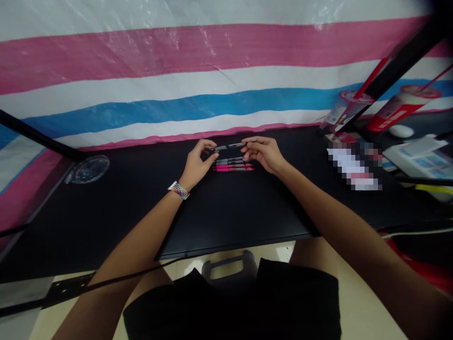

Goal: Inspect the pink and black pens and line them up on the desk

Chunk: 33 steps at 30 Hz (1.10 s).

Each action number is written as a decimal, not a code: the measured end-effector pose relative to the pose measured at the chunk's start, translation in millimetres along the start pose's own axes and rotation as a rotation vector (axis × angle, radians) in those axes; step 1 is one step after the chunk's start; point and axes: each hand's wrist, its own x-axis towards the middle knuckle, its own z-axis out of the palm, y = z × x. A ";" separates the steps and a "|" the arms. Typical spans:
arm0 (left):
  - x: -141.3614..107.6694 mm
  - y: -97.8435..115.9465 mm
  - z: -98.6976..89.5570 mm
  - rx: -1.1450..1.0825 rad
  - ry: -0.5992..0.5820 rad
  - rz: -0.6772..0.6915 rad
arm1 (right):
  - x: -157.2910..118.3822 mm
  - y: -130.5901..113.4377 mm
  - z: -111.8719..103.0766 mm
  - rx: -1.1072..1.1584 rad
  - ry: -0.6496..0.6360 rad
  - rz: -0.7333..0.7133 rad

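Pinching one pen (pixel 230 146), both hands' (pixel 197 163) (pixel 267 154) fingers (pixel 205 143) nearly close, the red cup's (pixel 378 119) lettering (pixel 393 122) blurred.

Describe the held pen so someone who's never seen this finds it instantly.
On the black table, find the row of pens near the middle, pink ones on the near side. Just beyond it, the left hand and right hand hold a dark pen, one at each end. Its neighbours lie side by side; this one alone is held.
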 end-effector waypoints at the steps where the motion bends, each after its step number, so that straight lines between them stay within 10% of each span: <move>1: -0.1 0.3 0.4 -0.022 -0.010 -0.024 | 0.0 -0.1 0.5 -0.001 0.003 0.006; 33: -3.2 14.0 0.1 0.126 0.114 0.003 | -2.0 -4.0 5.7 0.118 -0.061 0.081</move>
